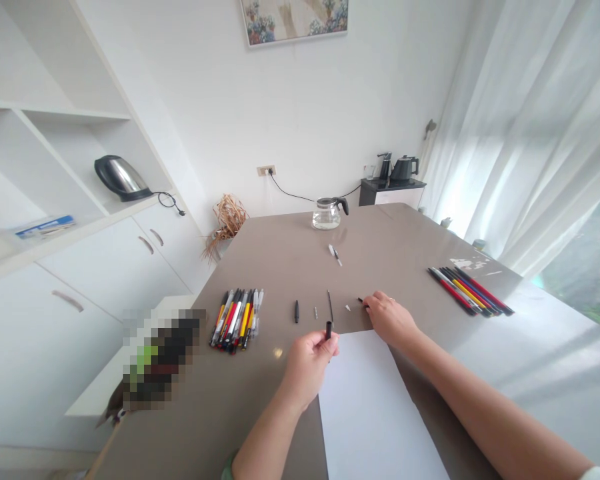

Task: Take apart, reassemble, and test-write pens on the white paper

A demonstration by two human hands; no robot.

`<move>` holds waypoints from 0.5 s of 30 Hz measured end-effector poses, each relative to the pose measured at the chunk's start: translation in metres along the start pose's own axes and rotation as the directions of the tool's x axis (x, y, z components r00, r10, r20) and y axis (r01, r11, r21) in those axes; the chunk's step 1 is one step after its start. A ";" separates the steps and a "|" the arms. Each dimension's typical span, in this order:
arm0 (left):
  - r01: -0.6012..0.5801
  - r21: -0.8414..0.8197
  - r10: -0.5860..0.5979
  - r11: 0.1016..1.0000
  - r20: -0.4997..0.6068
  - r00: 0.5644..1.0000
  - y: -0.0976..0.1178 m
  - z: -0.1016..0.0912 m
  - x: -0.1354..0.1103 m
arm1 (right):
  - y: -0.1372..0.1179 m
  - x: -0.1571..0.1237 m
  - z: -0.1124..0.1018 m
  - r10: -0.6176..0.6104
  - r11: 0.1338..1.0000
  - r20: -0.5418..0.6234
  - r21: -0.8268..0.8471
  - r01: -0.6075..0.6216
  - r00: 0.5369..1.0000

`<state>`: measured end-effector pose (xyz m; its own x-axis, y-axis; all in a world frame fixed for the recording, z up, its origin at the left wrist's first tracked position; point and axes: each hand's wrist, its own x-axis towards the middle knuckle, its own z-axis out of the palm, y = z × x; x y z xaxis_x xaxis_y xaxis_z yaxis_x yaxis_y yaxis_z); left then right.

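Observation:
My left hand [307, 367] is closed around a black pen barrel [329, 329], held upright above the near end of a white sheet of paper [375, 407]. At the sheet's far right corner, my right hand [390, 317] has its fingertips on a small black pen part [361, 301] at the tabletop. Between and beyond the hands lie a thin dark refill [330, 303], a small white cone-shaped tip [348, 308], a small spring-like piece [316, 312] and a short black pen piece [296, 311].
Many pens [236, 320] are bundled at the left, and another group [470, 291] lies at the right. Farther back are a clear-and-black pen [335, 255] and a glass pot [326, 215]. The brown table [280, 260] meets a white surface [540, 367] at right.

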<state>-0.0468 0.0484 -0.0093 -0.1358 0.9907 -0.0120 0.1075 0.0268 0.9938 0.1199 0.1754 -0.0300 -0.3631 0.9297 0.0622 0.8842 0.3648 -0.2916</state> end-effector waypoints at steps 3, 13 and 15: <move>-0.002 -0.022 0.002 1.000 -0.001 1.000 0.001 0.000 0.000 | -0.001 -0.003 -0.008 0.016 0.999 -0.072 0.053 -0.012 0.997; -0.009 -0.376 -0.057 0.926 -0.164 0.985 0.005 -0.006 0.002 | -0.053 -0.055 -0.028 0.012 0.487 0.195 0.856 -0.176 0.981; -0.044 -0.458 -0.048 0.888 -0.187 0.981 0.005 -0.008 0.003 | -0.060 -0.062 -0.020 -0.018 0.364 0.256 0.902 -0.232 0.967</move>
<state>-0.0543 0.0506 -0.0032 -0.3228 0.9457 -0.0384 -0.3497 -0.0815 0.9333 0.0946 0.0971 0.0027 -0.4424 0.8789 -0.1784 0.1412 -0.1282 -0.9816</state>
